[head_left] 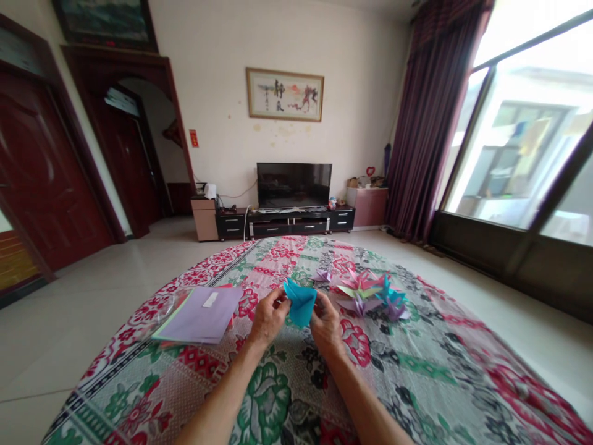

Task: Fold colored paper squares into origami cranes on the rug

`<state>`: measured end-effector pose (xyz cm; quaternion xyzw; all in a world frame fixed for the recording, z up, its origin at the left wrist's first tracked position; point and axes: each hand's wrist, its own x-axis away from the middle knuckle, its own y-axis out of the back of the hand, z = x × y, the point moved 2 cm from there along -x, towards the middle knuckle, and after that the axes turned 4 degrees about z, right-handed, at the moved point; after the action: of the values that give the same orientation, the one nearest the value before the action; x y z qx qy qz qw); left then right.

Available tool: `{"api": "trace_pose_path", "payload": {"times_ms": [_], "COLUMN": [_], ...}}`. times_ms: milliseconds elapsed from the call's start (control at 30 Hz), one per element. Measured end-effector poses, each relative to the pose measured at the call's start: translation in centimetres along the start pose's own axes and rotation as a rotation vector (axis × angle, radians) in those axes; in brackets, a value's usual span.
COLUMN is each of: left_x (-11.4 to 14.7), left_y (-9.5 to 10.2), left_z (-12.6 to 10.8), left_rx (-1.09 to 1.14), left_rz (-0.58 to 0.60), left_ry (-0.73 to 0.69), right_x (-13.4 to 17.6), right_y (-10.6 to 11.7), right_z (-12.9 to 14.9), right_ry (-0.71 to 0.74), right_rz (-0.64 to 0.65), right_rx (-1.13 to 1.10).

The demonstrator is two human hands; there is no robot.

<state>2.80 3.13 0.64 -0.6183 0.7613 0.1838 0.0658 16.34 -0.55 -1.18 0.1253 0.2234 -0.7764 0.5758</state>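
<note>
A partly folded sheet of blue origami paper (302, 305) is held up between my two hands, a little above the table. My left hand (269, 316) pinches its left edge between thumb and fingers. On the opposite edge, my right hand (327, 322) grips the paper, with some of its fingers hidden behind. To the right lies a group of folded paper cranes (364, 287) in pink, purple, yellow-green and blue. A stack of coloured paper (199, 315) with a purple sheet on top rests at the left, bearing a small white label (210, 300).
A round table with a flowered cloth (266, 402) spreads beneath my hands. Clear plastic wrapping (160, 312) lies around the paper stack. Beyond the table stand a low black cabinet (290, 228) and a television (294, 185). Dark curtains (428, 123) hang by the window at the right.
</note>
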Motion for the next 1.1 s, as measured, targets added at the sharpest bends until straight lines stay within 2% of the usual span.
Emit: {"api": "trace_pose_path", "payload": {"times_ms": [200,567,733,867,1100], "left_x": [-0.4,-0.5,-0.4,-0.2,-0.3], "left_y": [0.2,0.7,0.8,0.7,0.5], "left_z": [1.1,0.5,0.4,0.0,0.1], "left_rx": [0.224,0.459,0.421,0.331,0.230], "left_rz": [0.019,-0.065,-0.111,-0.167,-0.182], "left_ry": [0.144,0.211,0.198,0.238,0.239], "right_x": [0.2,0.5,0.5,0.6,0.6], "right_y": [-0.6,-1.6,-1.5,-1.2,-1.0], "right_z": [0.1,0.8,0.7,0.6,0.3], "right_ry": [-0.003,-0.006,-0.017,-0.035,-0.055], "right_rz": [0.050,0.076,0.059,0.034,0.010], "right_rx": [0.015,0.008,0.001,0.031,0.030]}}
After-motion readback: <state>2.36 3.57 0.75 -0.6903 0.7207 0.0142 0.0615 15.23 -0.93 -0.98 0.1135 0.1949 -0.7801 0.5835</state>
